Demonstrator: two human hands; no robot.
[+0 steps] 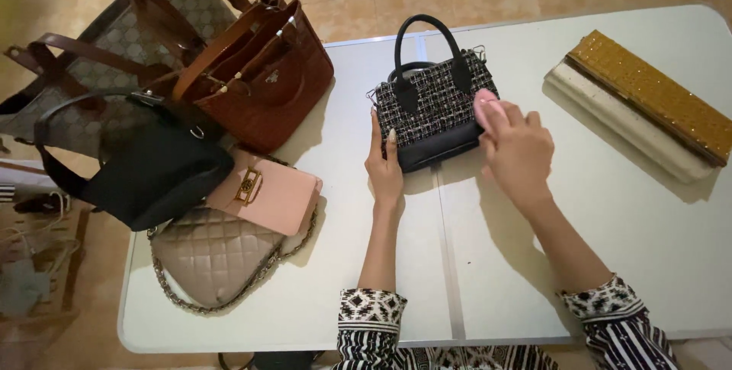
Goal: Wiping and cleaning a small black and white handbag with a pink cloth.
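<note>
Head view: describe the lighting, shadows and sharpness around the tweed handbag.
Head view: dim, warm light; the tweed handbag is sharp; soft shadows fall on the white table beside both forearms; the right hand with its pink cloth looks slightly blurred; no glare.

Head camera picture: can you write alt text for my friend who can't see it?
A person's right hand presses a small pink thing against a black-and-white tweed handbag lying on a white folding table, while the left hand steadies the bag's side. A pile of other bags sits on the left, and a gold-and-cream clutch lies on the right.
</note>
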